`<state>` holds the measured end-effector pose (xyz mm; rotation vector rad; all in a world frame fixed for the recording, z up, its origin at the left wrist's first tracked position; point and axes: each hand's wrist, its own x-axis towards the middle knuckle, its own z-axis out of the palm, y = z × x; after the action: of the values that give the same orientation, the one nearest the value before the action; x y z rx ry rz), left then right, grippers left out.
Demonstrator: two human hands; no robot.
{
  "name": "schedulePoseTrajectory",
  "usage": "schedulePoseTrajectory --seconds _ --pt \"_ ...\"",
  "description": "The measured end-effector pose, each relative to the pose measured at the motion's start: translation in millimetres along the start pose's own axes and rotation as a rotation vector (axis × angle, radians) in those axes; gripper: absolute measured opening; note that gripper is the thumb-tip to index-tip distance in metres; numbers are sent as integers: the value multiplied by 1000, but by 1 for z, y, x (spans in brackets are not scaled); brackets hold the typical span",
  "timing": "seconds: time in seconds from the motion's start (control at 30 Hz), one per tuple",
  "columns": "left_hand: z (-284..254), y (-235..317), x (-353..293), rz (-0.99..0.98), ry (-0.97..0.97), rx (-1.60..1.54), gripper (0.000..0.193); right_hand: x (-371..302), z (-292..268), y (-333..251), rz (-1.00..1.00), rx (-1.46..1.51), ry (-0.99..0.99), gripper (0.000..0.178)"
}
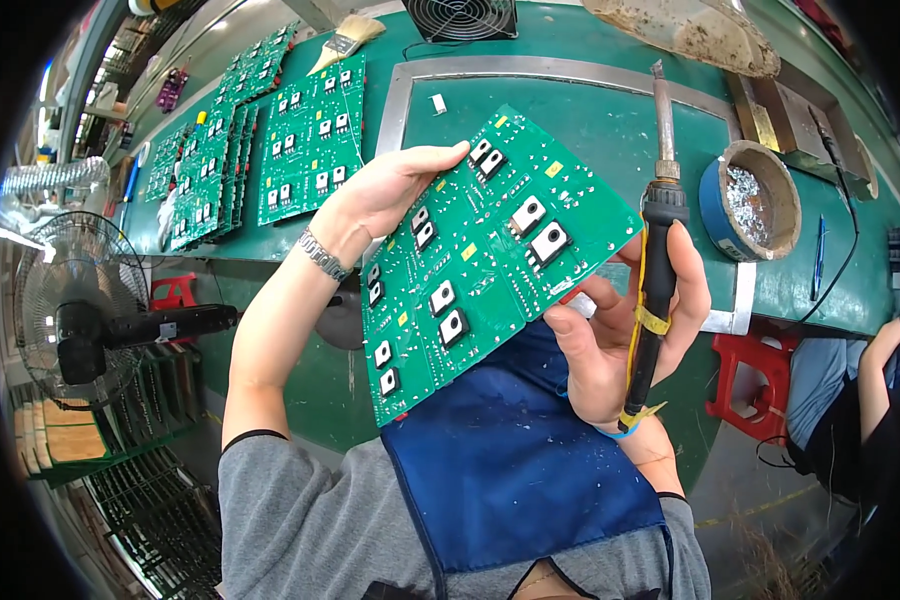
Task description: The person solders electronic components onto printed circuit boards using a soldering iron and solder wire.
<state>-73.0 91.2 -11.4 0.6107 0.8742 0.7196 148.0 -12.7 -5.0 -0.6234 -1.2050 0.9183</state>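
Note:
A large green circuit board (490,250) with pairs of black-and-silver transistors is held up tilted in front of my chest. My left hand (400,183) grips its upper left edge, thumb on the face and the other fingers hidden behind. My right hand (610,350) steadies the lower right edge with thumb and fingers. That same hand also carries a soldering iron (655,290), black-handled with yellow tape, its tip (658,75) pointing up and away from the board. More green circuit boards (315,140) lie on the bench at the left, some standing in a row.
On the green bench (560,95) stand a blue-rimmed round tub (715,210) of solder scraps, a metal box (790,125), a blue pen (820,255), a brush (350,40) and a black fan (460,18). A standing fan (80,310) is left; another person's arm (882,370) is right, beside a red stool (745,385).

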Motion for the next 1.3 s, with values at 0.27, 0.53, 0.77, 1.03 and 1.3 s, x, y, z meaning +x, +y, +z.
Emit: schedulePoseTrajectory --seconds 0.27,0.53,0.77,1.03,1.3 --pt "-1 -1 2 -35 -75 -3 27 0 4 0 2 2 -6 92" --pt "-2 -2 3 -27 -100 33 28 -1 7 -1 -96 -16 -15 97" --pt "1 -5 3 -8 -108 21 27 1 7 -2 -122 -57 -63 97" --pt "-1 -3 3 24 -87 40 26 -3 8 -4 -139 -102 -43 98" --pt "3 8 -3 57 -97 147 26 -11 0 -3 -100 -96 -35 102"
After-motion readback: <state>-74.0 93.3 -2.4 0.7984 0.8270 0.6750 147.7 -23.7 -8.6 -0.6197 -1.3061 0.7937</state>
